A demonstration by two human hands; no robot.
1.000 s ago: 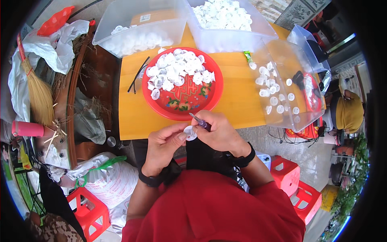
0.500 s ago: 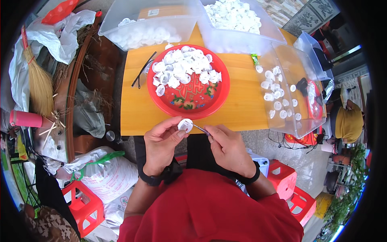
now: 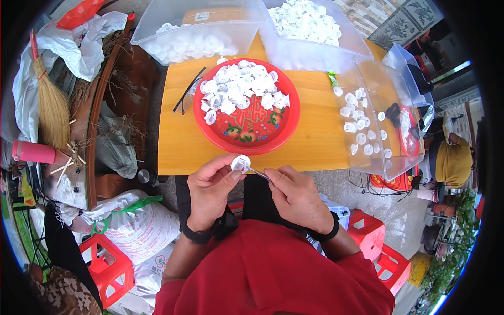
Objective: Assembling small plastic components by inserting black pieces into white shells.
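Between its thumb and fingers, my left hand (image 3: 214, 181) grips a small round white plastic part (image 3: 241, 163) just off the table's near edge. My right hand (image 3: 295, 191) pinches a slim metal tool (image 3: 259, 173), whose thin tip touches or nearly touches the white part's right side. The tool's exact kind is too small to tell. Beyond my hands stands a red round basin (image 3: 247, 137) with a flowered bottom, and many white plastic pieces (image 3: 239, 84) are heaped in its far half.
Clear bins hold white parts: one at back left (image 3: 199, 39), one at back right (image 3: 320, 58), and one on the right (image 3: 375, 157) with scattered pieces. Black thin sticks (image 3: 189, 90) lie left of the basin on the wooden table (image 3: 320, 115). Red stools (image 3: 107, 270) and a white sack (image 3: 144, 228) flank me.
The white part has tilted slightly in my left hand, and my right hand with the tool has shifted a little left and down. The basin and bins look unchanged.
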